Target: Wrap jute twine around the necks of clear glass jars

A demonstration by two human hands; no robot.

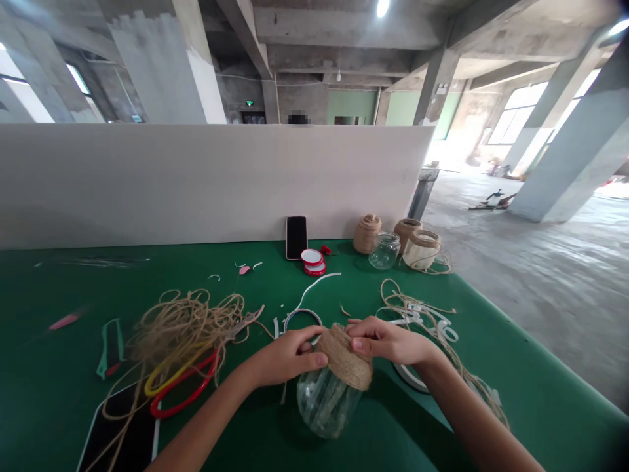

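In front of me is a glass jar [328,405], tilted, its clear body toward me and its upper part wound with jute twine [350,362]. My left hand [289,356] grips the wrapped part from the left, thumb lying across the lower edge of the twine. From the right, my right hand [386,339] closes on the same band, thumb and fingers pressed near its top. The jar's mouth faces away, and some fingertips are hidden behind it. Close beyond the jar lies a roll of white tape [303,312], with a loose strip curling off it.
Left are a tangle of twine [191,321], scissors [184,400] with red and yellow handles, a green tool [112,347] and a dark-screened tablet [122,432]. More twine [417,301] lies right. At the back stand a phone [296,237], red-rimmed lids [313,261] and several jars [384,250].
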